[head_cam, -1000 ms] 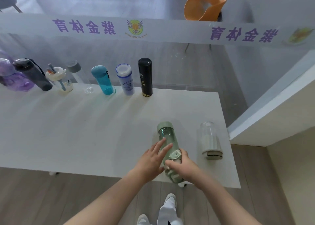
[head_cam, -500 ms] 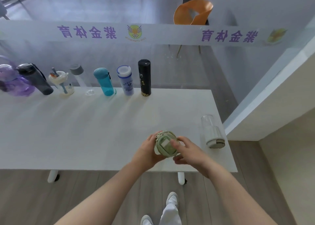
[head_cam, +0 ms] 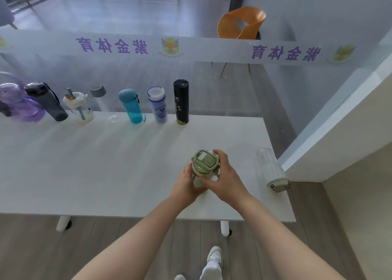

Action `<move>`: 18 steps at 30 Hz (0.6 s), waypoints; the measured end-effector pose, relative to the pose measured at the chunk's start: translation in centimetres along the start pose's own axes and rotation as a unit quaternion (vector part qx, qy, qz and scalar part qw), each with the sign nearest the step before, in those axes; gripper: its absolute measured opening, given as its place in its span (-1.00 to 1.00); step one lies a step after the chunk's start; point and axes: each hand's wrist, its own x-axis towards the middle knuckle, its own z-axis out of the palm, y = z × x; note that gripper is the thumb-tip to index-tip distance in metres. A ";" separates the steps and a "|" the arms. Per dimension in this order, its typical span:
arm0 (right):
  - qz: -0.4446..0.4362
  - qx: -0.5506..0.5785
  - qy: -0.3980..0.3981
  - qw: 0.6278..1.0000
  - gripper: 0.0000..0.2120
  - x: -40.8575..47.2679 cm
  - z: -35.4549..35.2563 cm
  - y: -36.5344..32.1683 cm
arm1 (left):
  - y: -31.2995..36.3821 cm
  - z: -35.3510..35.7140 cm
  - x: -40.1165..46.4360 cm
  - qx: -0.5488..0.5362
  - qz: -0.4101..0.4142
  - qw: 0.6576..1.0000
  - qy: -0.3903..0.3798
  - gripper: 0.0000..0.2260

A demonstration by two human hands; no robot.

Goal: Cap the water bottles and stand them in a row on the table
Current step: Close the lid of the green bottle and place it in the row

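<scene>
A pale green bottle (head_cam: 204,163) stands upright near the front of the white table (head_cam: 106,169), its green cap facing me. My left hand (head_cam: 186,184) wraps the bottle's body from the left. My right hand (head_cam: 222,175) grips the cap and upper part from the right. A clear bottle with a white ribbed sleeve (head_cam: 270,169) lies on its side at the right edge. Along the back stand several bottles: purple (head_cam: 14,101), dark grey (head_cam: 47,101), white straw cup (head_cam: 79,107), clear with grey cap (head_cam: 99,97), teal (head_cam: 131,105), blue-white (head_cam: 158,104), black (head_cam: 181,101).
A glass partition with a printed white band (head_cam: 191,48) rises behind the table's back edge. An orange chair (head_cam: 241,23) stands beyond it. A low white wall (head_cam: 339,131) flanks the table on the right. My shoes (head_cam: 214,256) show below the front edge.
The green bottle went from lying on its side to upright between both hands. My right hand has shifted onto its cap. The view tilted up slightly.
</scene>
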 end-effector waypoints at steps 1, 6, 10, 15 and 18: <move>-0.003 0.016 -0.006 1.000 -0.32 0.1 0.2 0.4 | -0.1 0.1 0.2 -0.016 -0.013 1.000 0.001 -0.24; -0.041 0.034 -0.019 0.998 -0.40 0.6 -0.6 2.2 | -0.6 0.5 1.3 -0.041 -0.053 0.998 -0.007 -0.37; 0.045 -0.263 0.233 0.935 -0.23 5.1 -9.7 9.8 | -1.3 0.6 1.7 -0.034 -0.066 0.997 -0.001 -0.45; 0.284 -0.335 0.065 0.896 -0.09 9.5 -15.2 17.3 | -2.7 2.0 2.3 -0.065 -0.068 0.995 0.038 -0.44; 0.269 -0.353 0.071 0.893 -0.27 9.6 -15.4 18.4 | -2.5 2.6 2.8 -0.080 -0.073 0.994 0.032 -0.43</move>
